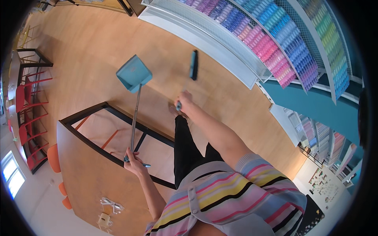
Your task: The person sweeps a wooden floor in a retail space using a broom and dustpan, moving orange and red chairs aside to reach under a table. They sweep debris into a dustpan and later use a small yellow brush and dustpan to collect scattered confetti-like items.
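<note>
- Striped sweater (236, 192) fills the lower frame, nearest the camera.
- Left hand (134, 160) is closed around the top of the metal pole of the teal dustpan (134, 73); pan sits on the wooden floor (86, 51).
- Right hand (184, 98) is wrapped around the broom handle; brush head (193, 65) rests on the floor, just right of the pan.
- No debris visible (too small to tell), so sweeping progress can't be judged.
- Wooden table (90, 173) at left, shelves (275, 43) upper right.
</note>
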Demonstrator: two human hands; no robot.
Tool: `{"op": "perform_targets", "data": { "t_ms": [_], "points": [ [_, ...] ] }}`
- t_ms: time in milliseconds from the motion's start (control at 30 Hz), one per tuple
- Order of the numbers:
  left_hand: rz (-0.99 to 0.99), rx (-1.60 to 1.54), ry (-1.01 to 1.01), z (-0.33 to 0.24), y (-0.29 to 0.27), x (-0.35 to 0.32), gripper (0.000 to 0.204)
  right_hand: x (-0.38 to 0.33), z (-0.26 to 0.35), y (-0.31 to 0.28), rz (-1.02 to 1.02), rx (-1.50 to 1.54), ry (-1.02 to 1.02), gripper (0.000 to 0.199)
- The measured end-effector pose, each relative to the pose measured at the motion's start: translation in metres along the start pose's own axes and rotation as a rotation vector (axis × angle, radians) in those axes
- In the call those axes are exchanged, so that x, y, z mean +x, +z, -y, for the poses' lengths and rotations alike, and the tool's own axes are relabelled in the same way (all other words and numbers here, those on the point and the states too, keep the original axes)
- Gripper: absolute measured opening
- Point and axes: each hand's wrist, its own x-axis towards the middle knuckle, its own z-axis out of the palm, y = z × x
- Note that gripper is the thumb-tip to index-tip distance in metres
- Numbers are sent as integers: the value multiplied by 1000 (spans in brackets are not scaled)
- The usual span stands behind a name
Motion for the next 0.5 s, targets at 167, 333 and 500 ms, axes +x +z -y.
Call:
{"op": "perform_targets", "data": {
  "t_ms": [167,333,500],
  "points": [
    [-7,61,16,-25,-6,62,25,-4,16,61,267,-133,151,8],
    [-42,97,32,-59,-7,112,26,-73,26,20,172,-110,165,24],
    [-45,35,73,-91,-10,158,25,-61,27,-2,-205,-91,48,2]
  ]
}}
